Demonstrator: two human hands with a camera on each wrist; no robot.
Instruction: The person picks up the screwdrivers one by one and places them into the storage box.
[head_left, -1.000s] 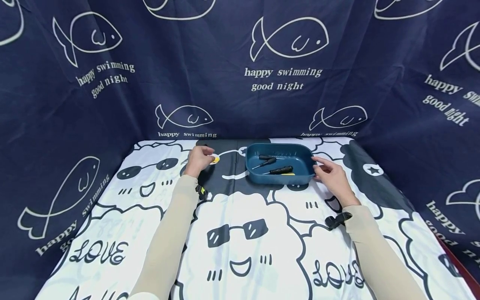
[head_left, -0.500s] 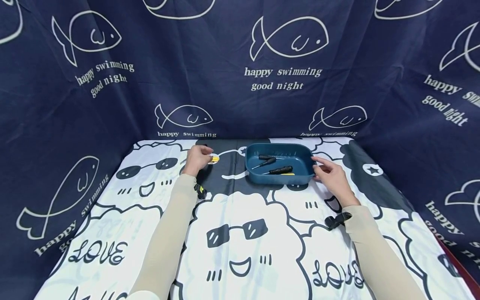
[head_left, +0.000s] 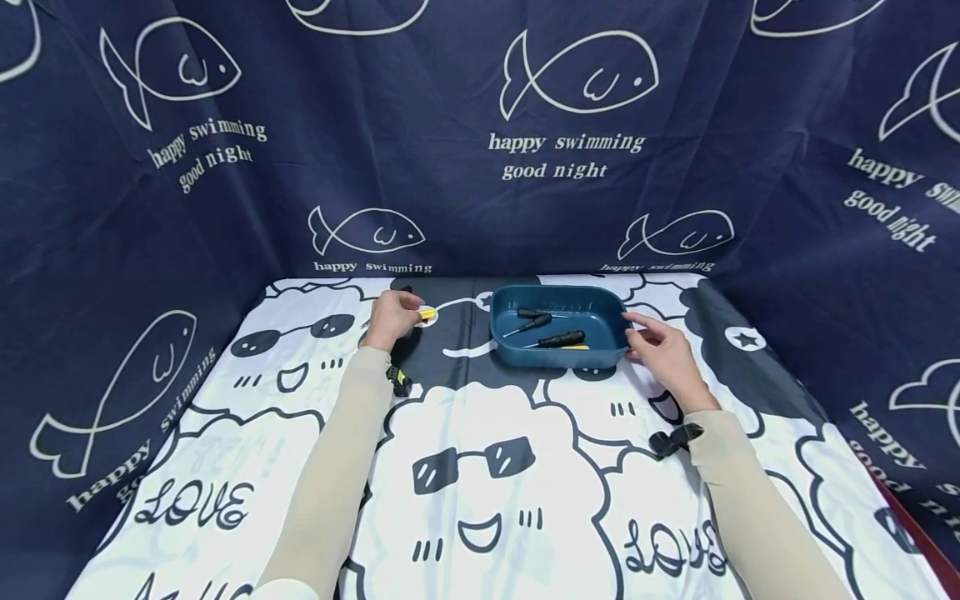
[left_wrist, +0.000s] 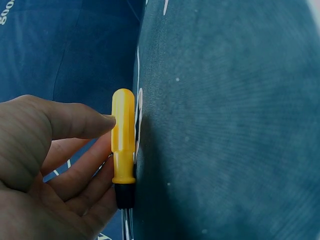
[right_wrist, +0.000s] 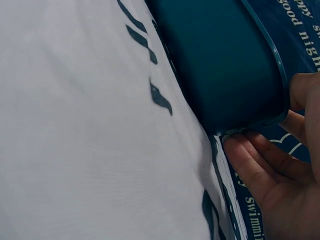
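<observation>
My left hand (head_left: 393,319) is at the far left part of the table, pinching a yellow-handled screwdriver (left_wrist: 123,137) between thumb and fingers. The screwdriver has a black collar and a metal shaft that runs out of the left wrist view; its handle lies close along the dark cloth. On the right, my right hand (head_left: 663,354) holds the end of a dark blue plastic box (head_left: 517,358), thumb near the rim and fingertips low on the outer wall. Inside the box lie several black-handled screwdrivers (head_left: 562,339) and a yellow piece (head_left: 576,347) partly hidden by the front wall.
A white tablecloth (head_left: 480,517) with black cartoon prints covers the table, with a dark printed patch (head_left: 465,371) between left hand and box. Navy curtains (head_left: 450,167) with fish prints stand behind and at both sides. Black straps (head_left: 675,440) circle the wrists.
My left hand has shifted slightly left and away from me with the yellow screwdriver handle. The right hand and the box have stayed in place.
</observation>
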